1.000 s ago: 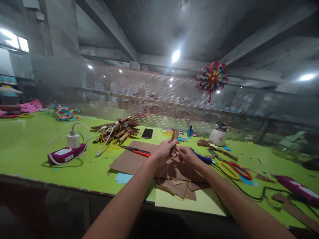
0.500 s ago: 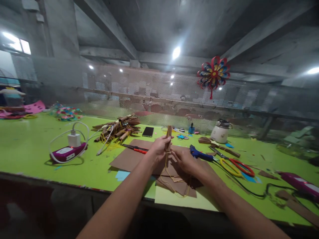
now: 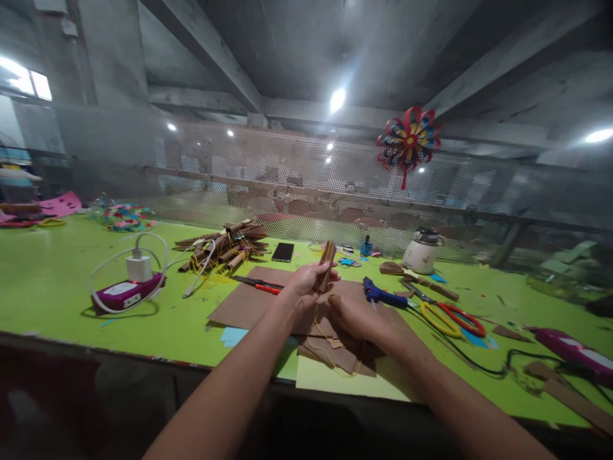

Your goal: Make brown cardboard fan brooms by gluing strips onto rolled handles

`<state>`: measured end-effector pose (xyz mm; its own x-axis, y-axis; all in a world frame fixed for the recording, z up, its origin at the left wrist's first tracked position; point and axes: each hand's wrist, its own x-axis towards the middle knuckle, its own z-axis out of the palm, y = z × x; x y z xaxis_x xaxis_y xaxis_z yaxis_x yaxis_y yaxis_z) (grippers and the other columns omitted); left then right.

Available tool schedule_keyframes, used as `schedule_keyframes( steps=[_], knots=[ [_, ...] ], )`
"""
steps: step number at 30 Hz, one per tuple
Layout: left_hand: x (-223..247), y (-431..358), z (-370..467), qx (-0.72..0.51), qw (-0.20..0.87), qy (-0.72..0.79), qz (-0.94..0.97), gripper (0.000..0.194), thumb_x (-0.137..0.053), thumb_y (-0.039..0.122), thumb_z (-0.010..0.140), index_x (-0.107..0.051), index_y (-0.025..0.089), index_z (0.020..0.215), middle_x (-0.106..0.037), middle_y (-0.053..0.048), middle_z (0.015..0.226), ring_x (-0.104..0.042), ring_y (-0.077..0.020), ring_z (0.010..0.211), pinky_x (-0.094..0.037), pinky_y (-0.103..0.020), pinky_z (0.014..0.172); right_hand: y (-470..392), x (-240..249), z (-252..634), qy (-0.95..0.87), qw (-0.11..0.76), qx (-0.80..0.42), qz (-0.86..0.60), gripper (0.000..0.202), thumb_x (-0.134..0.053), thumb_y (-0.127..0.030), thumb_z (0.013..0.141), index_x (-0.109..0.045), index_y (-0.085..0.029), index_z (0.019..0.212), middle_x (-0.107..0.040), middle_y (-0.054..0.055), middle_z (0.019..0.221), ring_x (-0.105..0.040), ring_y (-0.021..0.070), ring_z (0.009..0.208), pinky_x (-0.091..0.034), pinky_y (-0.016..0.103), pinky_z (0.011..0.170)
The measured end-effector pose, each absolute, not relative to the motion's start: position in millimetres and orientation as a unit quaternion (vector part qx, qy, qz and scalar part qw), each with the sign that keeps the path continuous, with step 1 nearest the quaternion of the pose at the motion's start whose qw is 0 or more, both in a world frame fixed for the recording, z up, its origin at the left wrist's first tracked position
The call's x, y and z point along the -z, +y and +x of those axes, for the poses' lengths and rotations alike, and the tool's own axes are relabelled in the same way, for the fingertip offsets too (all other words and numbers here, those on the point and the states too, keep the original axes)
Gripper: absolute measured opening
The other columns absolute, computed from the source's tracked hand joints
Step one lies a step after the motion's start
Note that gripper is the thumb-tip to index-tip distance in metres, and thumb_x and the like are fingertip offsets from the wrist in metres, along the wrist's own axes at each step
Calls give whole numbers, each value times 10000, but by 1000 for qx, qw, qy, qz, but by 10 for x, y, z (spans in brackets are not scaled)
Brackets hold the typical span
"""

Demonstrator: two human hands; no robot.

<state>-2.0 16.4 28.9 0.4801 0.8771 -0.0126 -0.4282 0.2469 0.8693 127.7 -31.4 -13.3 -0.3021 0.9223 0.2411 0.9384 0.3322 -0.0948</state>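
Observation:
My left hand (image 3: 305,284) is wrapped round a small brown paper roll (image 3: 328,254), which stands nearly upright and leans a little to the right. Yellow string (image 3: 317,313) hangs below the roll in a loose loop over brown paper sheets (image 3: 249,300). Close by on the right, my right hand (image 3: 352,313) has its fingers curled in near the roll's lower end. What those fingers pinch, if anything, is hidden. A blue glue gun (image 3: 383,294) lies just beyond my right hand, and red-handled pliers or cutters (image 3: 261,285) rest on the sheets to the left.
Brown rolls with yellow string (image 3: 227,246) are heaped at back left, beside a phone (image 3: 283,252). A purple power strip (image 3: 125,292) sits at left. Scissors (image 3: 445,318), a black cord (image 3: 479,365) and a white jug (image 3: 421,250) are on the right.
The roll has tipped to the right in my left hand and shows more of its side. My right hand has drawn slightly down and away from it. The view has shifted a little.

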Motion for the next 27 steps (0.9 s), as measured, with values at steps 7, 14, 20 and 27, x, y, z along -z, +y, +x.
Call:
schedule_keyframes(
  steps=[7, 14, 20, 27],
  knots=[
    [-271, 167, 31, -461, 711, 281, 452, 159, -430, 104, 859, -573, 62, 802, -531, -19, 570, -502, -60, 477, -377, -168, 483, -305, -213, 1533, -793, 324, 45, -514, 256, -534, -377, 790, -687, -173, 772, -663, 78, 788, -555, 184, 765, -384, 290, 713],
    [-178, 82, 198, -405, 706, 270, 515, 145, -496, 167, 842, -583, 78, 767, -542, -16, 570, -460, -51, 450, -326, -173, 455, -70, -256, 1711, -567, 578, -255, -529, 428, -577, -552, 690, -646, -132, 735, -629, 48, 684, -525, 124, 560, -362, 216, 462],
    [-106, 24, 268, -358, 706, 251, 557, 131, -500, 160, 836, -597, 78, 807, -574, -28, 611, -505, -60, 489, -363, -184, 512, -12, -169, 1675, -526, 645, -315, -457, 365, -703, -474, 581, -617, -129, 662, -492, -39, 474, -364, 62, 404, -264, 204, 395],
    [-150, 58, 173, -298, 755, 228, 537, 128, -499, 120, 831, -598, 55, 876, -633, -97, 713, -606, -122, 608, -467, -263, 678, 73, -125, 1746, -511, 662, -306, -454, 382, -710, -486, 557, -615, -133, 665, -468, -50, 468, -363, 61, 399, -280, 207, 394]
  ],
)
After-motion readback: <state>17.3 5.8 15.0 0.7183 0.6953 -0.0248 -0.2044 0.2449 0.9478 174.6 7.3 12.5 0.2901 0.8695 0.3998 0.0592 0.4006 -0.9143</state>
